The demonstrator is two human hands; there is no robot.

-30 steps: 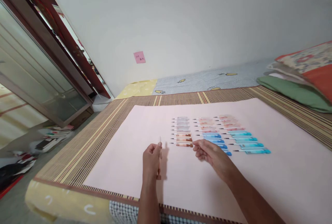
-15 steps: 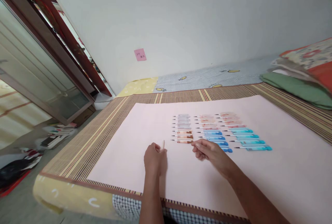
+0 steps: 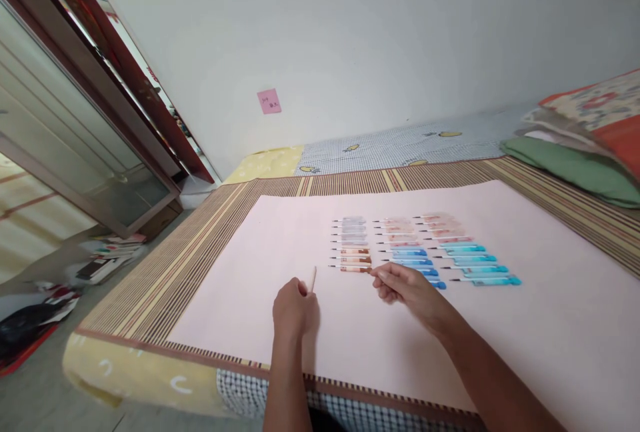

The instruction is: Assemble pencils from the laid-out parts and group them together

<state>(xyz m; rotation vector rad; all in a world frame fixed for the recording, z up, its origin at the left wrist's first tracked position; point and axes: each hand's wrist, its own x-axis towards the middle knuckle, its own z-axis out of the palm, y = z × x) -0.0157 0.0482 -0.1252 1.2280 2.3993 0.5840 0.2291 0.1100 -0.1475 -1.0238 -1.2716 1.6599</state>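
Note:
On a large pale pink sheet [image 3: 250,299] lie three columns of pens side by side: a left column going from grey to brown [image 3: 351,245], a middle column of pink then blue pens [image 3: 407,249], and a right column of pink then turquoise ones [image 3: 467,252]. My left hand [image 3: 293,309] is closed round a slim light-coloured pen [image 3: 313,279] whose end sticks up past the fingers. My right hand [image 3: 405,285] rests curled on the sheet, fingertips pinched at the near end of the brown pens; what they hold is hidden.
The sheet lies on a striped mat [image 3: 165,285] over a bed. Folded bedding and pillows [image 3: 585,145] are stacked at the far right. A pink sticky note [image 3: 269,101] is on the wall. A glass door [image 3: 75,145] and floor clutter [image 3: 60,285] are to the left.
My left hand has turned the pen from upright to tilted away and lowered toward the sheet. The right hand has stayed by the brown pens. The view has shifted slightly.

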